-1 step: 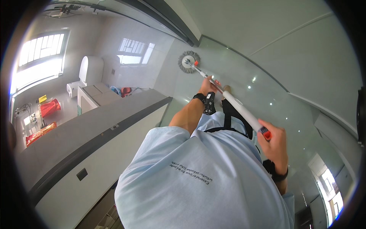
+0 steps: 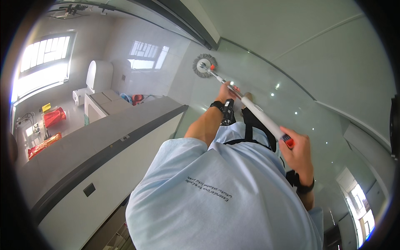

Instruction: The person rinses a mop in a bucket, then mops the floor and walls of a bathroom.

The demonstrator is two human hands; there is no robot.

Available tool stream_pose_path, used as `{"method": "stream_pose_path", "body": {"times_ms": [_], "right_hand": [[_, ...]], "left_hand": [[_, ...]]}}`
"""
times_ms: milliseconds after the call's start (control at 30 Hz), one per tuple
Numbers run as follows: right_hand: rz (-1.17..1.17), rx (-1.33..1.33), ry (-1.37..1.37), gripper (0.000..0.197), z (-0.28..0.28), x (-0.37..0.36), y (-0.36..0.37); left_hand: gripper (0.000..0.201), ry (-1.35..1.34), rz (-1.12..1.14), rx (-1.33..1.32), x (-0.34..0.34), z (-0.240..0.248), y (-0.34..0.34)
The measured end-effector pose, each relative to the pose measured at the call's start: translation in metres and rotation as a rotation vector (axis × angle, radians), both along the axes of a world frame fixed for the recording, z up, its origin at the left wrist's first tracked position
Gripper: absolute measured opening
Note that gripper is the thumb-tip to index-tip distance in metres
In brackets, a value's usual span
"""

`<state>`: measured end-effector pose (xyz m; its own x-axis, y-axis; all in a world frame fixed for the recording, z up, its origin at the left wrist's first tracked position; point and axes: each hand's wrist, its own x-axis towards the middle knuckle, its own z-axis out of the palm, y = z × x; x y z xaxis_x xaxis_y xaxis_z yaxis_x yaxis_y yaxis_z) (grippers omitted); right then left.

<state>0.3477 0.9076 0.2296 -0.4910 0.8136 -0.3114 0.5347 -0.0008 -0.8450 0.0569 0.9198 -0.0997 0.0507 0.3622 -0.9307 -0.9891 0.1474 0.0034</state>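
Observation:
A round mop [image 2: 260,116] slants across the view, its white pole running from my right side to the far left. Its grey fringed head [image 2: 197,71] lies flat on the glossy floor, joined to the pole by a small red part. Partway down the pole, the fingers of my left hand [image 2: 225,93] are wrapped round the metal section. My right hand [image 2: 298,151] grips the upper end, by a red and dark cap. Each wrist carries a black band, and a black device [image 2: 228,111] sits on the left one.
A dark-edged partition [image 2: 112,143] stands to my left. Behind it are a toilet [image 2: 99,77], a pale cabinet [image 2: 112,104], red items and a window. Grey door framing [image 2: 196,29] rises close behind the mop head. A pale wall [image 2: 329,62] borders the floor on the right.
The mop head has slid slightly to the left and away from me. Both hands have shifted a little the same way, still on the pole.

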Motion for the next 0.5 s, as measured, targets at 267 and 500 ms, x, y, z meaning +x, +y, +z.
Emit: {"method": "stream_pose_path", "body": {"times_ms": [267,500], "right_hand": [[0.247,0.042,-0.008,0.042,-0.121,-0.125,0.024],[0.415,-0.179,-0.075,0.044,-0.149,-0.258,0.017]], "left_hand": [[0.033,0.028,0.291,0.062,-0.098,-0.007,-0.019],[0.026,0.001,0.260,0.326,-0.211,-0.019,-0.097]]}}
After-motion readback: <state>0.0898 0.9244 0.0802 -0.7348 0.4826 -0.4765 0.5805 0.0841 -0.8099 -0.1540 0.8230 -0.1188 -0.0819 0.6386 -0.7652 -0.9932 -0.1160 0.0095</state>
